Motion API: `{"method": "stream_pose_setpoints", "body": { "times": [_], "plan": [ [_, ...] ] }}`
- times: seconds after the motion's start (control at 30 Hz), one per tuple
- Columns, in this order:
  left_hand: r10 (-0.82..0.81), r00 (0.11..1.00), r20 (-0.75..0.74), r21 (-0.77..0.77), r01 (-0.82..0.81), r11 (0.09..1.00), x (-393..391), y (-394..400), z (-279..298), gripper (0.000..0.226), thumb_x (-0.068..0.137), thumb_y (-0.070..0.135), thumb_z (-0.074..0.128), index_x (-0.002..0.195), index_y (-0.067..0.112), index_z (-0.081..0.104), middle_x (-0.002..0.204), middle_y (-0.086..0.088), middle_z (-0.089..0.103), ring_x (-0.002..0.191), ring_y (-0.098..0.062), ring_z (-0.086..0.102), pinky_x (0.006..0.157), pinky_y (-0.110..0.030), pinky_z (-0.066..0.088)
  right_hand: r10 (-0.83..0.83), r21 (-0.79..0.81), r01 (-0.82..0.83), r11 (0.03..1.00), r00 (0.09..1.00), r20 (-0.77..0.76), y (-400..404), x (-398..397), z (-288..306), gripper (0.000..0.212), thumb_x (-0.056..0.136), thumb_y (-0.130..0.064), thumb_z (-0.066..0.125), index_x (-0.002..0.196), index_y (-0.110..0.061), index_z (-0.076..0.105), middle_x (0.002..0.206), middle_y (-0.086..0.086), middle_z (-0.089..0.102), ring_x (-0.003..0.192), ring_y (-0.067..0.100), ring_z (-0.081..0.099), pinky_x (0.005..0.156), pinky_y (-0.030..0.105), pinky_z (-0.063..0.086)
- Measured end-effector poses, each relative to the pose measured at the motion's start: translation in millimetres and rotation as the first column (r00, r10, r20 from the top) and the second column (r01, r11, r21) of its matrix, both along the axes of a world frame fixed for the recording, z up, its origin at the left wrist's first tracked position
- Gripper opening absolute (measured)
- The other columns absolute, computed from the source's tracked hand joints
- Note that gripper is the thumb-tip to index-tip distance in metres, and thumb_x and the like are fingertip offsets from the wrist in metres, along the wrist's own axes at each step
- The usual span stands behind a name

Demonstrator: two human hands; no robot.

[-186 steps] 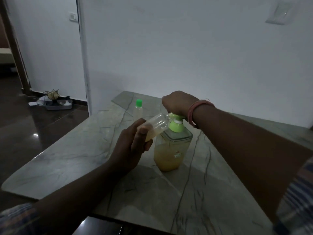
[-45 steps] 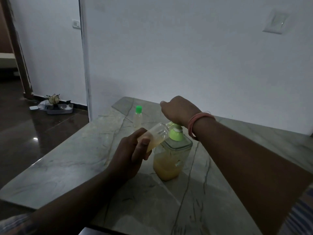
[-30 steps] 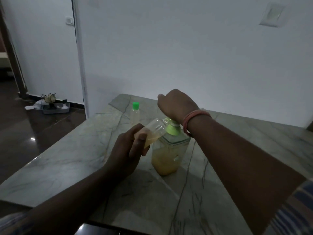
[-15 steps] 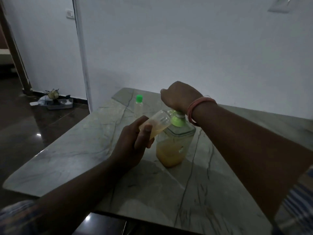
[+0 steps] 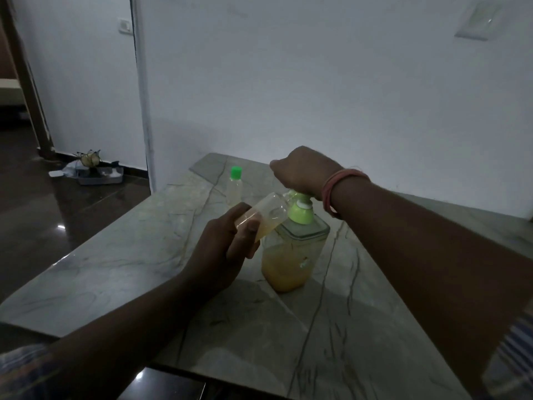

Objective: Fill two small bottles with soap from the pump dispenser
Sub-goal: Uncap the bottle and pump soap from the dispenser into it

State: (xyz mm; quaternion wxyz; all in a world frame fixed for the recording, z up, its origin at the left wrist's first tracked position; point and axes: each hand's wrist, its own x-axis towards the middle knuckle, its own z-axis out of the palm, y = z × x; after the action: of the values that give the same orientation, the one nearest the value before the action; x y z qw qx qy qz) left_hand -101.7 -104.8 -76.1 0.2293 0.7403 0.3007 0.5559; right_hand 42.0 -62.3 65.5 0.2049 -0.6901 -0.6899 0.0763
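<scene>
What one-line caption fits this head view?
Left hand tilts small clear plastic bottle to green-topped pump dispenser; right hand presses its pump.

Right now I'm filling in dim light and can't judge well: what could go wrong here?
The small bottle is tilted at the spout, so soap may miss its mouth or run back out. The right hand pressing the pump dispenser, unsteadied otherwise, could tip it on the marble table.

Pump dispenser [image 5: 291,255] on table [image 5: 121,269], tilted bottle [image 5: 266,215] at its left — capped bottle [image 5: 235,184] behind.
</scene>
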Motion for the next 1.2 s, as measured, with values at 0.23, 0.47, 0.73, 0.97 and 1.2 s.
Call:
{"method": "stream_pose_setpoints", "body": {
  "times": [0.23,0.47,0.73,0.97,1.2],
  "plan": [
    [-0.02,1.0,-0.007,0.009,0.02,1.0,-1,2,-1,0.059,0.092,0.073,0.033,0.091,0.02,0.059,0.067,0.012,0.061,0.054,-0.011,0.058,0.05,-0.016,0.042,-0.014,0.031,0.014,0.999,1.0,0.011,-5,-1,-3,0.026,0.087,-0.027,0.046,0.065,-0.014,0.05,0.069,0.003,0.054,0.061,0.016,0.049,0.049,0.025,0.029],
    [-0.041,0.999,0.021,0.037,0.04,0.999,-1,3,2,0.044,0.092,0.068,0.043,0.085,0.026,0.056,0.065,0.007,0.057,0.054,-0.017,0.057,0.047,-0.034,0.045,-0.015,0.058,0.018,0.998,0.998,-0.053,2,1,-4,0.033,0.09,-0.032,0.042,0.063,-0.015,0.043,0.066,0.002,0.045,0.065,0.021,0.045,0.05,0.027,0.027],
    [0.025,0.997,-0.071,0.115,-0.017,0.993,-2,-3,8,0.038,0.089,0.071,0.045,0.084,0.034,0.054,0.065,0.012,0.057,0.055,-0.009,0.057,0.047,-0.017,0.041,0.019,0.016,-0.02,1.0,0.997,0.072,1,0,0,0.03,0.091,-0.031,0.044,0.07,-0.011,0.053,0.082,0.006,0.057,0.071,0.023,0.053,0.053,0.025,0.033],
    [-0.058,0.997,-0.054,0.038,0.06,0.997,-1,-2,5,0.039,0.092,0.045,0.053,0.085,0.008,0.062,0.062,-0.004,0.059,0.051,-0.017,0.056,0.046,-0.041,0.044,0.026,-0.035,-0.022,0.999,0.994,0.108,6,0,-7,0.03,0.088,-0.028,0.039,0.061,-0.016,0.045,0.072,0.006,0.053,0.061,0.019,0.047,0.05,0.026,0.027],
    [-0.063,0.996,-0.063,0.073,0.068,0.995,0,0,5,0.037,0.093,0.045,0.051,0.083,0.01,0.062,0.059,0.0,0.057,0.048,-0.016,0.054,0.043,-0.037,0.043,0.023,0.002,-0.023,1.0,0.999,0.023,10,1,-8,0.033,0.091,-0.033,0.041,0.067,-0.014,0.052,0.074,0.004,0.059,0.062,0.019,0.052,0.051,0.026,0.031]
  ]
}}
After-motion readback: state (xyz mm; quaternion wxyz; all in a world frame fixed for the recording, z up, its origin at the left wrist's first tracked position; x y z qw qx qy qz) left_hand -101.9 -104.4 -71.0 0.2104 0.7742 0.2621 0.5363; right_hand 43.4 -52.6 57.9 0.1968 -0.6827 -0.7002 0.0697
